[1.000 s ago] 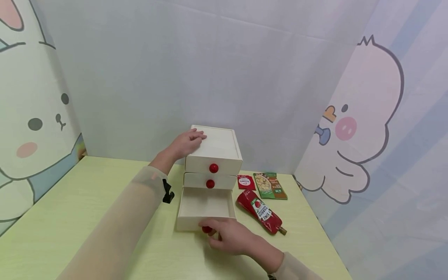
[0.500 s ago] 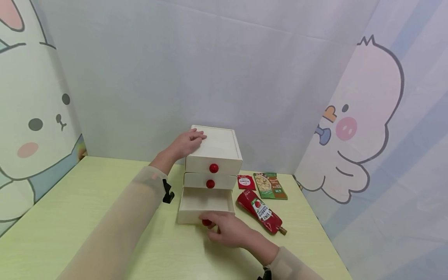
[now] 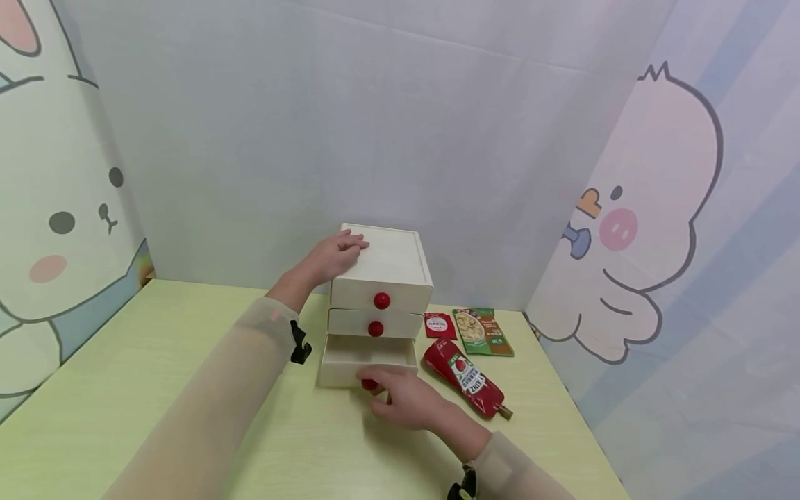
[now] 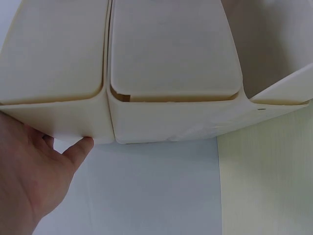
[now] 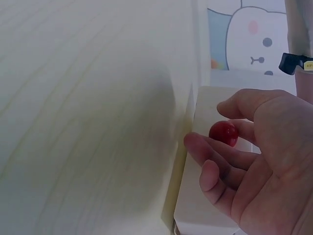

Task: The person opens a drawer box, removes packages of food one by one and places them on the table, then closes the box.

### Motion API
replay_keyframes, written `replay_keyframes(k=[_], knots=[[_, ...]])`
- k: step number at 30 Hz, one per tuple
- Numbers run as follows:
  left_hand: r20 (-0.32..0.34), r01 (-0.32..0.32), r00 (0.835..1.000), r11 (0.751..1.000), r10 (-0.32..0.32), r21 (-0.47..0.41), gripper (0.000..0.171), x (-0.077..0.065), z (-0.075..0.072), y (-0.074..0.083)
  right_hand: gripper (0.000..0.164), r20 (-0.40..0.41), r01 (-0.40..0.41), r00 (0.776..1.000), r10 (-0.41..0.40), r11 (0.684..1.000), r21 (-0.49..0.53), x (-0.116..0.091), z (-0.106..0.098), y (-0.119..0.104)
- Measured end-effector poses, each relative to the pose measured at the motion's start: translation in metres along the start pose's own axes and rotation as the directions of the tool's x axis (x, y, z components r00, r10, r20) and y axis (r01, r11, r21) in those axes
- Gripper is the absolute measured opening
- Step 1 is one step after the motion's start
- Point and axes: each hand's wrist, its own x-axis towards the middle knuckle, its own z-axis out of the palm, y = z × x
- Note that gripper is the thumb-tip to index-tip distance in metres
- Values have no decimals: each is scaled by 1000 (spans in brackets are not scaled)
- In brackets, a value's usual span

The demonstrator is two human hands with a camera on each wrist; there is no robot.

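A white drawer cabinet (image 3: 390,253) with red round knobs stands on the table against the back curtain. My left hand (image 3: 333,257) rests on the left edge of its top, fingers laid over; in the left wrist view the thumb (image 4: 80,152) touches the side wall. The bottom drawer (image 3: 337,376) stands partly out, and the part of its inside that shows is bare. My right hand (image 3: 406,397) is at that drawer's red knob (image 5: 223,133), its fingers curled round it. In the right wrist view the thumb appears apart from the knob.
Right of the cabinet lie a red Heinz ketchup pouch (image 3: 465,377), a small red packet (image 3: 439,325) and a green and brown food packet (image 3: 482,332). The upper knob (image 3: 382,300) and middle knob (image 3: 375,328) belong to drawers that look closed.
The bottom drawer has slid inward, away from me, with my right hand moving along at its knob. My left hand has stayed on the cabinet top.
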Motion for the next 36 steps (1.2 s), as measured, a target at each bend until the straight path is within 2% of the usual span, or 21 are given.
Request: replay_keyframes(k=[18,36], knots=[[-4,4,1000,1000,-4,-3,53,1,1,0,58,-24,-139,990,140,988,61,14,0,6],[-3,-5,1000,1000,5,1,53,1,0,-1,61,-35,-165,985,166,985,47,30,-1,11]])
